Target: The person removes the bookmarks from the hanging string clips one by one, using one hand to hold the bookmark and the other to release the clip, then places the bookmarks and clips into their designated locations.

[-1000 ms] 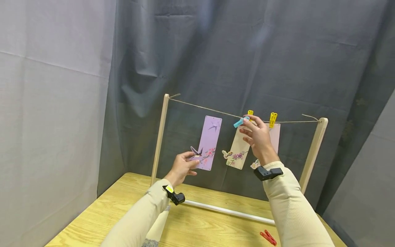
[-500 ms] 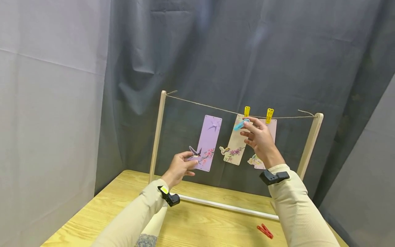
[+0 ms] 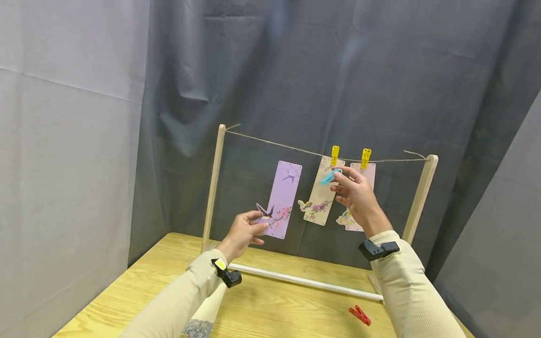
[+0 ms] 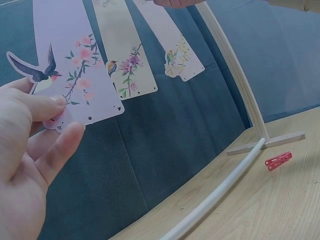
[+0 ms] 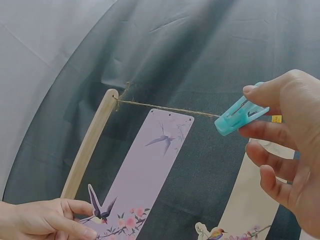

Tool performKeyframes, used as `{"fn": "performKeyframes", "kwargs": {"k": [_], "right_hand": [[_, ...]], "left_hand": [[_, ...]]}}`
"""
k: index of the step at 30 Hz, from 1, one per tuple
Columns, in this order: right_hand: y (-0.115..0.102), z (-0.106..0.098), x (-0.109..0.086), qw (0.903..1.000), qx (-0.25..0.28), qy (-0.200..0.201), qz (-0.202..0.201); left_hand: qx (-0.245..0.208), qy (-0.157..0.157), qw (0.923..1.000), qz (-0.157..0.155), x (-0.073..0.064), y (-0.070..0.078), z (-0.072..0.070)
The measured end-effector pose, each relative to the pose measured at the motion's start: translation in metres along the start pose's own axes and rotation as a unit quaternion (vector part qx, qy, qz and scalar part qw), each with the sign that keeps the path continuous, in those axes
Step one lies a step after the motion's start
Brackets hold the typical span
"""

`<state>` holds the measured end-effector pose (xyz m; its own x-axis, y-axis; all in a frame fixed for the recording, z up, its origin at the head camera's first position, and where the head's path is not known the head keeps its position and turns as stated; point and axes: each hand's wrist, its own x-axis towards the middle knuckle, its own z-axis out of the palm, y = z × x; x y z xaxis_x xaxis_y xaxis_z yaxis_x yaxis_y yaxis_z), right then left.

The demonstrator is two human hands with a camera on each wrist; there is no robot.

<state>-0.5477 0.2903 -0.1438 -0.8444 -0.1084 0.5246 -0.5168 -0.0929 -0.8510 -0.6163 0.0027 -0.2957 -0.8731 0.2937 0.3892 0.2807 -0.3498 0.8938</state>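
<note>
My left hand [image 3: 243, 233] pinches the lower left corner of a purple bookmark [image 3: 284, 197] with a swallow and pink blossoms. The bookmark stands upright just below the string, its top edge near the line in the right wrist view. Between thumb and forefinger, my right hand [image 3: 357, 197] holds a light blue clothespin [image 5: 239, 116] by its handles. In the head view the clothespin overlaps a cream bookmark [image 3: 318, 197], which hangs from the string by a yellow clothespin [image 3: 335, 155]. A pink bookmark [image 4: 167, 37] hangs farther right under another yellow clothespin [image 3: 366, 158], partly hidden by my right hand.
The string [image 3: 274, 143] runs between two wooden posts [image 3: 214, 183] over a wooden table [image 3: 270, 305]. A white rod [image 3: 304, 282] joins the posts low down. One red clothespin [image 3: 359, 315] lies on the table at the right, and a cream, lace-patterned piece [image 3: 202, 324] lies near my left sleeve.
My right hand has lowered the blue clothespin from near the string to in front of the cream bookmark. The left hand still holds the purple bookmark, now slightly lower. The view has shifted a little.
</note>
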Motion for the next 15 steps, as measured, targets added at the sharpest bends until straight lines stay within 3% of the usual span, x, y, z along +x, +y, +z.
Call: {"fn": "performKeyframes", "kwargs": {"k": [15], "right_hand": [[0.012,-0.002,-0.002,0.9999,0.001,0.007,0.010]], "left_hand": [[0.023,0.013,0.9996,-0.002,-0.010,-0.008,-0.016]]}}
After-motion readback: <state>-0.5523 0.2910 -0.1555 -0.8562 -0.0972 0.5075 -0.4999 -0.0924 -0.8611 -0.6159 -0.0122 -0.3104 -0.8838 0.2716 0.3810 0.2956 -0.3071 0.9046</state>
